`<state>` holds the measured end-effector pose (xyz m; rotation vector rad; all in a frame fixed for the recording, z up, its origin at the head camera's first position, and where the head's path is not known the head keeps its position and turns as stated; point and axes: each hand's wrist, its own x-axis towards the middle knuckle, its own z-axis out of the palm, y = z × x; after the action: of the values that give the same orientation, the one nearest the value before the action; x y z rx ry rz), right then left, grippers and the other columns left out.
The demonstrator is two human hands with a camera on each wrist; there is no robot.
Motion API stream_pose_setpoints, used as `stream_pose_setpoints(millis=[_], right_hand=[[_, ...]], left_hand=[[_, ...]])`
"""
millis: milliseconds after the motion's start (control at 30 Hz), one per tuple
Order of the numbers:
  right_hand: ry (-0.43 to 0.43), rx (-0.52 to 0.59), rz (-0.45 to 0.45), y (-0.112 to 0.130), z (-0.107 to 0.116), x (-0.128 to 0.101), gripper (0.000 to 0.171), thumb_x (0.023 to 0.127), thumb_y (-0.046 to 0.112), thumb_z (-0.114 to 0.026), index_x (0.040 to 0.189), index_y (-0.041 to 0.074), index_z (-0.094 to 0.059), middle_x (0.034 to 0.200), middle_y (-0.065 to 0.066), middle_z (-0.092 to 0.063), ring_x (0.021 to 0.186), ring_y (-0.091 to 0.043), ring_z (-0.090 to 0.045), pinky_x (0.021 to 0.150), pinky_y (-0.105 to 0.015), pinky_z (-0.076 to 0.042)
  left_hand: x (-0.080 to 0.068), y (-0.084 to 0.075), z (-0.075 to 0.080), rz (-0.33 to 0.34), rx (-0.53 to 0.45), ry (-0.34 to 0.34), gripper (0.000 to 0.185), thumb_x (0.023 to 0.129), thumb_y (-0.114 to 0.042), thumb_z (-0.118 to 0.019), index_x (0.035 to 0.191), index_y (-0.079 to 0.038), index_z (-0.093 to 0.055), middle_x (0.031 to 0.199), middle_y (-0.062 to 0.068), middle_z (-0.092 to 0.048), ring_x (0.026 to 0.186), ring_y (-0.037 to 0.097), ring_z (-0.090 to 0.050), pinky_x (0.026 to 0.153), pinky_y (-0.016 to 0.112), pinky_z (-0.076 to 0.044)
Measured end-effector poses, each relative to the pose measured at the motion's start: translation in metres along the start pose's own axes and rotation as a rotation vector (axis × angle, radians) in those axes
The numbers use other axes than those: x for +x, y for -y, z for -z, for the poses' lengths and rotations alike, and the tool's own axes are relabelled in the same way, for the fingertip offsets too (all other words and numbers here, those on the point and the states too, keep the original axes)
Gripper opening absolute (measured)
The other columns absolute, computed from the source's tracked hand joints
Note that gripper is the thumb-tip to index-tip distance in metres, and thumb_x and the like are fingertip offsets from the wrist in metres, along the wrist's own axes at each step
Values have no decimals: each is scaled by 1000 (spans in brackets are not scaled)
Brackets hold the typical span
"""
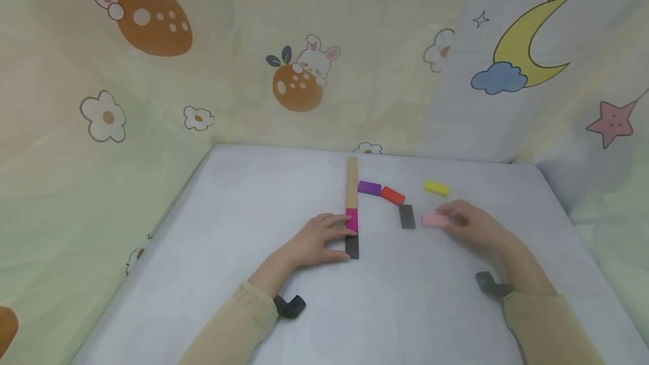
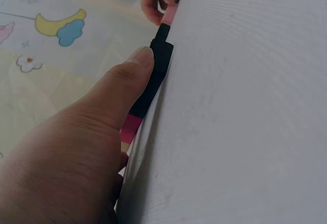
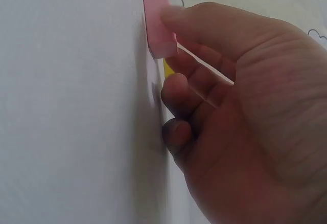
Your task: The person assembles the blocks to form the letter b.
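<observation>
My right hand point(image 1: 474, 225) pinches the right end of a pink block point(image 1: 432, 219) between thumb and fingers, low over the white table. In the right wrist view the thumb lies on the pink block point(image 3: 157, 22) while the other fingers curl below. My left hand point(image 1: 319, 241) rests at a straight column of blocks, fingers extended. Its fingertips touch the magenta block point(image 1: 352, 223), and its thumb lies along the black block point(image 1: 352, 248) at the near end. Tan wooden pieces point(image 1: 352, 185) form the far part of this column.
From the column, a purple block point(image 1: 369, 188), a red block point(image 1: 392, 195) and a second dark block point(image 1: 407, 217) curve rightward. A yellow block point(image 1: 436, 187) lies behind the pink one. Patterned cloth point(image 1: 375, 89) walls in the table's back and sides.
</observation>
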<state>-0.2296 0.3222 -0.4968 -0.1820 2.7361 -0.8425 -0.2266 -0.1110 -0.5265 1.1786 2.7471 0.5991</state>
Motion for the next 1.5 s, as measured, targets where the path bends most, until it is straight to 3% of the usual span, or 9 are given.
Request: stream_pose_setpoints(millis=[200, 400, 700, 800, 1033, 1200, 1367, 1500], right_hand=[[-30, -8, 27, 0, -2, 3, 42, 92, 41, -68, 129, 25, -55, 132, -4, -55, 121, -31, -48, 103, -59, -43], [-41, -8, 68, -4, -2, 4, 34, 92, 39, -68, 124, 29, -57, 129, 1, -57, 122, -29, -49, 103, -58, -42], [24, 8, 241, 8, -2, -3, 28, 90, 32, -73, 115, 39, -64, 116, 13, -59, 109, -13, -51, 89, -29, -51], [48, -13, 267, 18, -3, -4, 27, 90, 31, -73, 114, 40, -65, 113, 16, -60, 106, -9, -53, 87, -25, -50], [133, -48, 333, 41, -12, -7, 28, 89, 32, -73, 114, 43, -66, 110, 20, -61, 104, -7, -55, 91, -28, -52], [150, -79, 362, 40, -19, -4, 29, 91, 31, -72, 113, 47, -65, 109, 22, -59, 104, -5, -54, 92, -28, -51], [163, -99, 332, 38, -24, 0, 28, 91, 36, -71, 113, 51, -63, 108, 23, -58, 104, -6, -53, 90, -27, -52], [173, -106, 275, 41, -26, -2, 29, 90, 37, -71, 115, 49, -61, 111, 21, -59, 108, -9, -54, 94, -34, -53]], left_hand=[[0, 0, 0, -6, 2, 0, 57, 87, -66, -60, 140, -47, -50, 158, -12, -34, 145, 22, -32, 120, 48, -28], [0, 1, 0, -1, 9, 4, 58, 87, -68, -58, 140, -46, -50, 159, -11, -33, 145, 22, -32, 120, 48, -28], [-1, -1, 1, 6, 0, 11, 59, 86, -69, -59, 140, -47, -49, 158, -11, -34, 145, 22, -32, 120, 47, -29], [-1, -1, 1, 10, 0, 13, 59, 86, -69, -59, 140, -47, -49, 158, -11, -35, 145, 22, -32, 119, 48, -30], [0, 2, -1, -3, 5, 5, 58, 87, -70, -57, 140, -46, -50, 158, -10, -35, 145, 22, -32, 120, 48, -29], [1, 2, -1, -15, 5, -2, 58, 87, -70, -56, 140, -47, -49, 158, -10, -34, 146, 23, -32, 120, 48, -28], [0, 0, 0, -5, -4, 3, 58, 87, -69, -58, 140, -47, -50, 158, -10, -35, 146, 23, -32, 120, 49, -28], [0, -1, 1, 3, -11, 8, 57, 87, -67, -60, 140, -47, -50, 158, -11, -35, 146, 22, -31, 120, 49, -29]])
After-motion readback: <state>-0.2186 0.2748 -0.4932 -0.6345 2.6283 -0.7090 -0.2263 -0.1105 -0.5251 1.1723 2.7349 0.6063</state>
